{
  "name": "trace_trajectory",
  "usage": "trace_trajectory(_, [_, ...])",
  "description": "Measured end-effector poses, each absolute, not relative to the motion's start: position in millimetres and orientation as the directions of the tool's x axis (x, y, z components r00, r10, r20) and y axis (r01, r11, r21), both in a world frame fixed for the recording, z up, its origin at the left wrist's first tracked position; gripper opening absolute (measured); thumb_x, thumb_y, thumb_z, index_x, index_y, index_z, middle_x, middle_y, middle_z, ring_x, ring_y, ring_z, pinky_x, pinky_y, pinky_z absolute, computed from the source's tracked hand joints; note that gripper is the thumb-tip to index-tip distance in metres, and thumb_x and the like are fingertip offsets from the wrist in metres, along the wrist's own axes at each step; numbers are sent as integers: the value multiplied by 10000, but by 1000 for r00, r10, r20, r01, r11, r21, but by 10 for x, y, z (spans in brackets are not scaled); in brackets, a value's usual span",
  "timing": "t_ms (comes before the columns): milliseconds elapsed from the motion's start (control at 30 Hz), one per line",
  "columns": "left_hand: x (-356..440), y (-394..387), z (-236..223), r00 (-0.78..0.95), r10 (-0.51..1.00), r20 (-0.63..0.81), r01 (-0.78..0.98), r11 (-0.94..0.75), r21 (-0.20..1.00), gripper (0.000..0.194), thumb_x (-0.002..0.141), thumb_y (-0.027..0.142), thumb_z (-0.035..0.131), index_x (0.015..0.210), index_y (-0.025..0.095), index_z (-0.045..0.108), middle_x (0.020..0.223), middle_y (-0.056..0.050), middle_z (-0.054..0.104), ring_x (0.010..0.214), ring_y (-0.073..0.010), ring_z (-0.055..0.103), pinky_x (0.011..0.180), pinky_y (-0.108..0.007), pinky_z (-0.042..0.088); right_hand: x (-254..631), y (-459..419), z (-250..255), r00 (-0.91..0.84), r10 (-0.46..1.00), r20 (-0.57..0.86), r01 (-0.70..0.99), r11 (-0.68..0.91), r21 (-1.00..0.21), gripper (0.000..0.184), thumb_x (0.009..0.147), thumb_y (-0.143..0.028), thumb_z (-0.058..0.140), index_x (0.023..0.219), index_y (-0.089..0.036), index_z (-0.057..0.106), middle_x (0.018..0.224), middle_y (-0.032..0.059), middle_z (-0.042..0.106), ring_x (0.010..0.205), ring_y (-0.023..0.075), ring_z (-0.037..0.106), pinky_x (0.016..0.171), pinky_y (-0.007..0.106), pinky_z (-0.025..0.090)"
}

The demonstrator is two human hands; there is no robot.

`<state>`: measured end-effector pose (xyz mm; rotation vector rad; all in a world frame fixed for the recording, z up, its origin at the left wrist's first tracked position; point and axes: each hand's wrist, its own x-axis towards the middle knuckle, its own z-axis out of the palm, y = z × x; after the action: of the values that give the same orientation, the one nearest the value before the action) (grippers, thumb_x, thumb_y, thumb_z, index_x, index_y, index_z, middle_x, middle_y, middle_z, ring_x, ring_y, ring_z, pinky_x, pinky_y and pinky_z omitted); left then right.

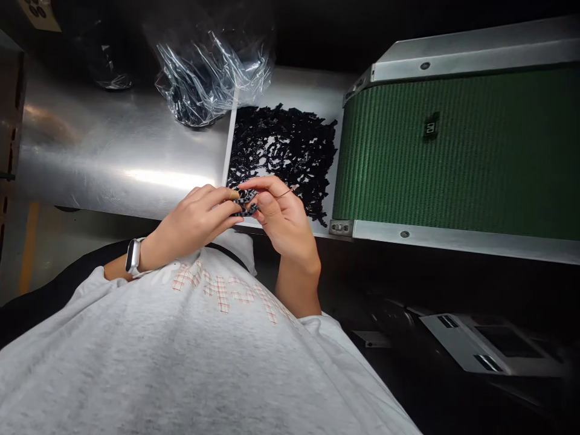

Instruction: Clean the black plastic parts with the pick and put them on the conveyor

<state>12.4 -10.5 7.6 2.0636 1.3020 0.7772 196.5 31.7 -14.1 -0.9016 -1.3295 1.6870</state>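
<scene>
Two hands are at work here. The left hand (193,220) and the right hand (283,217) both have a tight grip on one small black piece (244,202), pinching it between thumbs and fingers. It has gray spots or holes in it, like a bit of chain (it is too small and too hidden by the fingers to tell just what it is). One thin dark strand (284,194) shows by the right hand's fingers.

The hands hold the piece up over the near edge of one white tray (230,148). On that tray lies one big heap of black pieces (283,151), too many to count. The heap comes close to the tray's edges, and its lower tip reaches just past the right hand.

Beyond the tray sits one clear plastic bag (212,72) with black pieces in it, and it touches the tray's far corner. One dark bag (109,60) sits farther off. The steel worktop (122,157) runs wide to the left of the tray, giving the hands room that way. On the right, one green belt (453,151) with a metal rim (462,241) sits just beside the heap, so there is less room on that side.
</scene>
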Motion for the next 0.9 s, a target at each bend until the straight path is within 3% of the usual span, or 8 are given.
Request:
trace_trajectory(100, [106,-110,32,436,852,288,666,-521,533,176,1008,287,542,1017,171,673,1161,-130,734,978,-225,660,889,-397,547,1914,297,-133,-401,913,-69,-110,-123,-986,355,898,-592,683,903,-238,672,744,-36,560,597,92,467,578,254,427])
trace_trajectory(167, [93,-110,5,434,828,356,675,-560,480,153,1003,249,547,1074,173,660,1221,-139,720,1020,-225,670,897,-396,565,1881,280,-136,-359,932,-45,-130,-98,-987,344,906,-583,678,893,-239,663,709,-47,539,577,88,454,579,255,425])
trace_trajectory(267, [74,-106,-28,363,825,433,639,-559,528,186,981,256,597,1154,217,652,1310,-126,687,1120,-229,672,955,-413,570,1850,253,-149,-253,967,3,-135,-32,-990,313,922,-561,669,899,-249,663,698,-52,530,554,82,428,554,254,395])
trace_trajectory(367, [78,-115,-60,176,881,439,537,-460,707,253,937,314,680,1179,246,652,1260,-94,692,1140,-216,674,984,-398,563,1830,223,-162,-125,991,57,-98,44,-994,291,936,-554,649,921,-263,663,751,-34,553,593,96,473,565,261,413])
trace_trajectory(467, [121,-131,-93,14,977,211,255,-208,944,323,908,396,716,1168,220,637,1070,-53,714,983,-164,700,908,-319,572,1806,195,-174,-63,994,85,-77,80,-994,296,940,-565,633,937,-271,658,811,-15,575,693,124,565,635,280,483])
trace_trajectory(533, [160,-134,-104,28,1000,-2,35,1,999,362,882,470,728,1110,203,638,995,-35,711,906,-138,698,865,-283,569,1788,182,-183,-64,994,85,-87,80,-993,292,943,-562,631,941,-272,659,823,-14,583,715,126,583,661,284,500])
trace_trajectory(733, [219,-109,-53,131,923,-363,-311,386,869,459,745,595,804,944,199,687,992,-21,707,938,-142,672,826,-267,557,1764,166,-216,-114,992,53,-139,37,-990,285,944,-557,636,945,-274,676,839,-22,602,675,106,566,612,269,477])
trace_trajectory(900, [219,-106,-27,207,882,-424,-454,470,757,382,729,547,840,927,228,769,1014,-20,727,977,-141,651,817,-253,555,1754,148,-235,-110,992,62,-188,40,-981,239,966,-516,627,961,-284,683,851,-30,595,682,86,560,604,246,459])
